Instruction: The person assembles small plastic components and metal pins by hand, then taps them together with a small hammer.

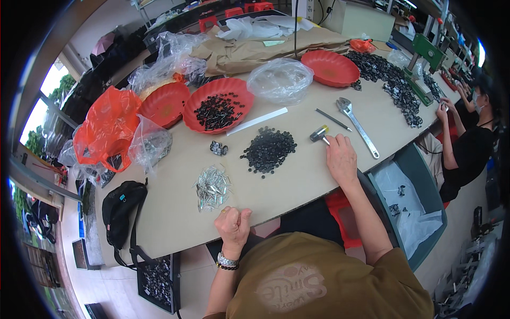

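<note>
My right hand (pixel 341 157) is closed around the handle of a small hammer (pixel 320 133), whose yellow-and-dark head lies at the tabletop. At the near table edge my left hand (pixel 232 227) is curled into a fist; whatever it may hold is hidden. Just beyond that fist is a pile of thin silvery metal pins (pixel 212 187). Between the two hands, farther in, spreads a heap of small black round parts (pixel 269 151). A small black-and-metal assembly (pixel 218 148) sits alone left of that heap.
An adjustable wrench (pixel 357 126) and a dark rod (pixel 333 119) lie right of the hammer. Red plates (pixel 241 87) and plastic bags (pixel 109 127) stand behind. A black pouch (pixel 123 210) is at left. A green bin (pixel 433 234) stands right, near a co-worker (pixel 467 143) and a green press (pixel 425 53).
</note>
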Action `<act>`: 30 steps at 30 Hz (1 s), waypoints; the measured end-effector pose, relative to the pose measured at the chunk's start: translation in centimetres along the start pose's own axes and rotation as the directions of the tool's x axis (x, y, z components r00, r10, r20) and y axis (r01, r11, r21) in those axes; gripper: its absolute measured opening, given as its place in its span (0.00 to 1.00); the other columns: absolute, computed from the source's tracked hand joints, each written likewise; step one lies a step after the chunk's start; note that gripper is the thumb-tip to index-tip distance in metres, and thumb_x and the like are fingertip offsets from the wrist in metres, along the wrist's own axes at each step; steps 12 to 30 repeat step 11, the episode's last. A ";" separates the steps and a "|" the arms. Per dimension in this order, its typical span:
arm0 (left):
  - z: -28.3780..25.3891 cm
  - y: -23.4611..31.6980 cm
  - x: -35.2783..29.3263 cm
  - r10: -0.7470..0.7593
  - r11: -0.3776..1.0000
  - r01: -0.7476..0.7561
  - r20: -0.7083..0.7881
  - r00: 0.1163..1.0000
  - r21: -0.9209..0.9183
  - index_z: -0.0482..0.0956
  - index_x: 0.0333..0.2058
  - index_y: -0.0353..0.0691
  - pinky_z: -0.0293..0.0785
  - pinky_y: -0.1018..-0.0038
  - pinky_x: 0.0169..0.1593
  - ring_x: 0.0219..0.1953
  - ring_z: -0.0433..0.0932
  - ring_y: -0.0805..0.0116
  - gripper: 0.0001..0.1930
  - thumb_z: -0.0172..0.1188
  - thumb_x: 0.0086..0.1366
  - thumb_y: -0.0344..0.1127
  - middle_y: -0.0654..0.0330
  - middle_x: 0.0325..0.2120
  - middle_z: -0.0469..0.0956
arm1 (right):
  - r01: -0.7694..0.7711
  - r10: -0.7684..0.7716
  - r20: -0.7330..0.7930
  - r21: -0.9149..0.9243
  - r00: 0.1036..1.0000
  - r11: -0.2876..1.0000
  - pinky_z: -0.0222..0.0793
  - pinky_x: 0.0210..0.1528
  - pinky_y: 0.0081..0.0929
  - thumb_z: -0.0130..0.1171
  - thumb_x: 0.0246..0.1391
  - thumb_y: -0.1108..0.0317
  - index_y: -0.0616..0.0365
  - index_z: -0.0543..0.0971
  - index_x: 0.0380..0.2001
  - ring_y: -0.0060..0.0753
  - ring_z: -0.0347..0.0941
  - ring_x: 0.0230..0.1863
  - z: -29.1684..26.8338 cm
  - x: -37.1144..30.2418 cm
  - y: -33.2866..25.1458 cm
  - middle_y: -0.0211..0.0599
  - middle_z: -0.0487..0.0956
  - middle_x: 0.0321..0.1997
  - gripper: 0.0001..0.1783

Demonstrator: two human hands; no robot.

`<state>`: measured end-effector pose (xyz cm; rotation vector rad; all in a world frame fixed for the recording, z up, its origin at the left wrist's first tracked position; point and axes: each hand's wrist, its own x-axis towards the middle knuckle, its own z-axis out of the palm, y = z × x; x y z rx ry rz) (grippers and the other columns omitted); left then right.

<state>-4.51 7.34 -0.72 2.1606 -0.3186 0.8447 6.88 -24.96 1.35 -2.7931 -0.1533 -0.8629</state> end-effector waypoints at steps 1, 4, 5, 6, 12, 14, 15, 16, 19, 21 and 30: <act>0.0 -0.1 0.0 0.016 1.000 -0.016 -0.003 1.000 -0.026 0.57 0.17 0.41 0.53 0.65 0.21 0.15 0.58 0.60 0.29 0.70 0.65 0.39 0.58 0.12 0.57 | 0.005 -0.005 -0.005 0.001 1.000 1.000 0.75 0.45 0.39 0.60 0.56 0.73 0.61 0.81 0.43 0.44 0.73 0.43 -0.1 0.0 0.1 0.40 0.74 0.38 0.11; -0.4 0.0 0.2 0.001 0.988 -0.001 -0.001 1.000 -0.152 0.61 0.17 0.39 0.54 0.66 0.22 0.15 0.59 0.63 0.27 0.68 0.68 0.40 0.58 0.13 0.58 | 0.003 -0.003 -0.024 0.004 1.000 1.000 0.75 0.45 0.39 0.58 0.57 0.73 0.62 0.80 0.39 0.44 0.73 0.42 0.3 0.1 0.3 0.41 0.74 0.38 0.08; -0.4 0.5 0.7 -0.045 0.968 0.043 -0.003 0.999 -0.246 0.64 0.18 0.38 0.55 0.67 0.22 0.15 0.60 0.64 0.25 0.67 0.68 0.40 0.58 0.13 0.59 | 0.014 -0.013 -0.032 0.009 0.999 1.000 0.75 0.45 0.39 0.57 0.57 0.73 0.62 0.80 0.37 0.44 0.74 0.41 0.5 0.1 0.4 0.41 0.74 0.38 0.06; -0.9 1.5 1.0 -0.083 0.945 0.077 -0.005 0.997 -0.317 0.68 0.19 0.36 0.57 0.70 0.22 0.16 0.64 0.66 0.23 0.67 0.68 0.42 0.60 0.14 0.64 | 0.018 -0.017 -0.053 0.020 0.998 1.000 0.75 0.44 0.40 0.55 0.58 0.74 0.62 0.79 0.34 0.45 0.74 0.41 0.6 0.2 0.3 0.42 0.74 0.38 0.05; -10.8 11.1 4.5 0.326 0.817 -0.261 0.039 0.945 -0.514 0.74 0.17 0.38 0.61 0.73 0.20 0.15 0.69 0.66 0.12 0.59 0.59 0.30 0.58 0.14 0.70 | -0.035 0.035 -0.008 -0.050 0.999 0.998 0.75 0.44 0.36 0.57 0.55 0.73 0.59 0.81 0.41 0.41 0.73 0.43 1.3 -0.4 2.4 0.39 0.73 0.38 0.10; -10.8 11.1 4.5 0.326 0.817 -0.261 0.039 0.945 -0.514 0.74 0.17 0.38 0.61 0.73 0.20 0.15 0.69 0.66 0.12 0.59 0.59 0.30 0.58 0.14 0.70 | -0.035 0.035 -0.008 -0.050 0.999 0.998 0.75 0.44 0.36 0.57 0.55 0.73 0.59 0.81 0.41 0.41 0.73 0.43 1.3 -0.4 2.4 0.39 0.73 0.38 0.10; -10.8 11.1 4.5 0.326 0.817 -0.261 0.039 0.945 -0.514 0.74 0.17 0.38 0.61 0.73 0.20 0.15 0.69 0.66 0.12 0.59 0.59 0.30 0.58 0.14 0.70 | -0.035 0.035 -0.008 -0.050 0.999 0.998 0.75 0.44 0.36 0.57 0.55 0.73 0.59 0.81 0.41 0.41 0.73 0.43 1.3 -0.4 2.4 0.39 0.73 0.38 0.10; -10.8 11.1 4.5 0.326 0.817 -0.261 0.039 0.945 -0.514 0.74 0.17 0.38 0.61 0.73 0.20 0.15 0.69 0.66 0.12 0.59 0.59 0.30 0.58 0.14 0.70 | -0.035 0.035 -0.008 -0.050 0.999 0.998 0.75 0.44 0.36 0.57 0.55 0.73 0.59 0.81 0.41 0.41 0.73 0.43 1.3 -0.4 2.4 0.39 0.73 0.38 0.10; -10.8 11.1 4.5 0.326 0.817 -0.261 0.039 0.945 -0.514 0.74 0.17 0.38 0.61 0.73 0.20 0.15 0.69 0.66 0.12 0.59 0.59 0.30 0.58 0.14 0.70 | -0.035 0.035 -0.008 -0.050 0.999 0.998 0.75 0.44 0.36 0.57 0.55 0.73 0.59 0.81 0.41 0.41 0.73 0.43 1.3 -0.4 2.4 0.39 0.73 0.38 0.10; -10.8 11.1 4.5 0.326 0.817 -0.261 0.039 0.945 -0.514 0.74 0.17 0.38 0.61 0.73 0.20 0.15 0.69 0.66 0.12 0.59 0.59 0.30 0.58 0.14 0.70 | -0.035 0.035 -0.008 -0.050 0.999 0.998 0.75 0.44 0.36 0.57 0.55 0.73 0.59 0.81 0.41 0.41 0.73 0.43 1.3 -0.4 2.4 0.39 0.73 0.38 0.10; -10.8 11.1 4.5 0.326 0.817 -0.261 0.039 0.945 -0.514 0.74 0.17 0.38 0.61 0.73 0.20 0.15 0.69 0.66 0.12 0.59 0.59 0.30 0.58 0.14 0.70 | -0.035 0.035 -0.008 -0.050 0.999 0.998 0.75 0.44 0.36 0.57 0.55 0.73 0.59 0.81 0.41 0.41 0.73 0.43 1.3 -0.4 2.4 0.39 0.73 0.38 0.10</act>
